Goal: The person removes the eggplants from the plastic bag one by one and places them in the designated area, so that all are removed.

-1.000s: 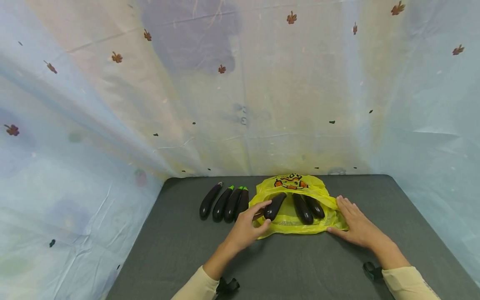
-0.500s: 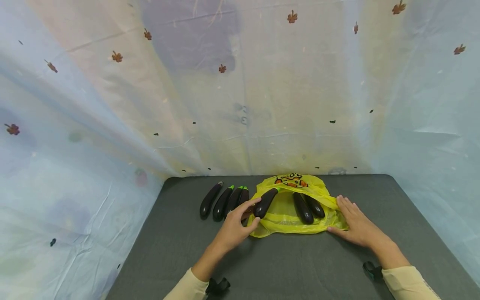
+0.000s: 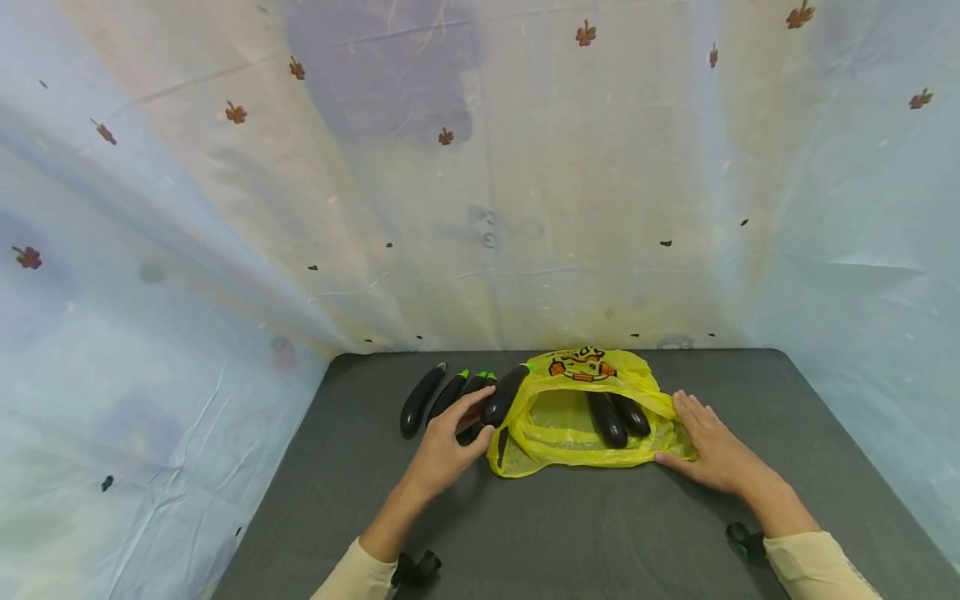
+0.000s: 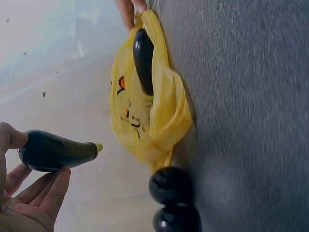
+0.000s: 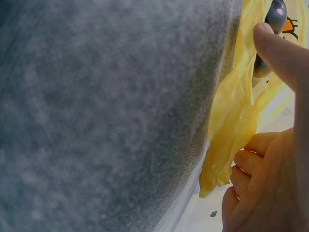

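Between thumb and fingers my left hand (image 3: 441,448) holds a dark purple eggplant (image 3: 506,397). It is raised left of the mouth of a yellow plastic bag (image 3: 633,367), its green stem end pointing away; the left wrist view shows this eggplant (image 4: 58,151) clear of the table. Two eggplants (image 3: 606,421) lie inside the bag. My right hand (image 3: 716,454) holds the bag's right side, thumb at the front lip and fingers along the outside. In the right wrist view, its thumb (image 5: 277,50) overlaps the bag's lip (image 5: 236,106).
A row of several eggplants (image 3: 422,400) lies on the dark grey table (image 3: 570,533), left of the bag and partly hidden behind my left hand. A pale curtain (image 3: 540,200) with brown leaf prints hangs behind the table and along its sides.
My left hand has drawn the eggplant leftward out of the bag's mouth, toward the row. The bag's left edge has shifted a little left. My right hand has kept its place.
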{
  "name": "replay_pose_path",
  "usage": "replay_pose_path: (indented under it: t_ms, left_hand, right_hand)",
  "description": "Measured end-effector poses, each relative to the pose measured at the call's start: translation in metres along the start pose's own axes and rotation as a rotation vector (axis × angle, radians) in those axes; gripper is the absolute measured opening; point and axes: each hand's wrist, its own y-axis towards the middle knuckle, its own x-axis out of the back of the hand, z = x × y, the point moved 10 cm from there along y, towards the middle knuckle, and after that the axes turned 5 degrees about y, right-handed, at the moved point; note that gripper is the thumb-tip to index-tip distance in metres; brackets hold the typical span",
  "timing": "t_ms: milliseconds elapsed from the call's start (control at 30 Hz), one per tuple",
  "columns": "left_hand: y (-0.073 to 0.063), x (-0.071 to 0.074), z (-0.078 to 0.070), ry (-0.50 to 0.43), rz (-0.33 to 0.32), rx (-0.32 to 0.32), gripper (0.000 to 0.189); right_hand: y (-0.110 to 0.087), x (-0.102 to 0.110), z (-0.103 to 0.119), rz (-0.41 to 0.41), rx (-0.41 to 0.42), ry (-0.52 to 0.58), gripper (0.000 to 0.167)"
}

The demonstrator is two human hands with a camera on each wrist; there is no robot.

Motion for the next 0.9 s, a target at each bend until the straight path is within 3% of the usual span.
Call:
replay_pose_path:
  t_ms: [333,900]
  left_hand:
    - [-0.004,0.028,0.016,0.064,-0.06,0.023,0.058]
    - [-0.018,0.076,0.066,0.143,-0.138,0.113,0.061]
  right_hand:
    - [-0.001,0.001,0.001,-0.011,0.007,0.01,0.112]
    - [0.0,-0.001,0.0,-0.005,0.003,-0.001,0.113]
